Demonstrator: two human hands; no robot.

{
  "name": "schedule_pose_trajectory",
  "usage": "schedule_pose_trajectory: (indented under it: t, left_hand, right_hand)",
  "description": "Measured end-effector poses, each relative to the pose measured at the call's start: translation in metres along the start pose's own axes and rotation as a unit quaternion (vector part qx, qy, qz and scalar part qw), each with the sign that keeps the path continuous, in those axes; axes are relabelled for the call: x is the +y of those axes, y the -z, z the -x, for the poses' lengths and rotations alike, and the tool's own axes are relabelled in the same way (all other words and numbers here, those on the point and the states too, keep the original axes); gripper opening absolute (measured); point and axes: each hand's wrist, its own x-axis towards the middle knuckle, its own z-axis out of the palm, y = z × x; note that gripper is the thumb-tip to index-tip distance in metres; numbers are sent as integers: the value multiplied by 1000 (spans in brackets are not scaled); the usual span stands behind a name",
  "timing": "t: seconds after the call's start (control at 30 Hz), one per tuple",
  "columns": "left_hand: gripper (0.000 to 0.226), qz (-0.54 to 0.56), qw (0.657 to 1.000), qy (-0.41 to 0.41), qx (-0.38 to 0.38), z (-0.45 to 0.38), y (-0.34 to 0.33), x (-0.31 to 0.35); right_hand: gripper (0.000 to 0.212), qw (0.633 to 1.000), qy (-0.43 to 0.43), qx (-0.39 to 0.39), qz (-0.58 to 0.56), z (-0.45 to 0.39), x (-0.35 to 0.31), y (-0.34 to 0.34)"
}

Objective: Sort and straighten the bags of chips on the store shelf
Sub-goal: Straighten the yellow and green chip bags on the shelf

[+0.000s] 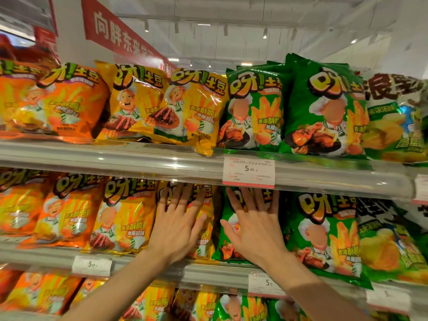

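Bags of chips stand in rows on three shelves, grouped by colour: orange at the left, yellow in the middle, green to the right. On the middle shelf my left hand lies flat with straight, spread fingers on a yellow bag. My right hand presses flat on the green bag beside it. Both bags are largely hidden by my hands. On the top shelf a yellow bag leans forward, its bottom corner hanging over the shelf edge.
A clear rail with price tags runs along the top shelf edge just above my fingertips. Green-and-white bags of another brand fill the far right. A red banner hangs above the shelving.
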Motion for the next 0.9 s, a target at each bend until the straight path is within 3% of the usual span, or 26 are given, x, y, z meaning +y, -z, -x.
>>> schedule_pose_trajectory:
  t: [0.4,0.7,0.9]
  left_hand:
    - [60,-7,1000,2,23,-1,-3,0]
    - [60,51,998,-12,31,0,1,-2]
    - [55,103,993,-16,61,1,13,10]
  right_hand:
    - [69,998,-26,52,4,1,-9,-9]
    - [65,998,-66,20,10,4,-14,-4]
    - [69,991,-79,103,-30,22,6,4]
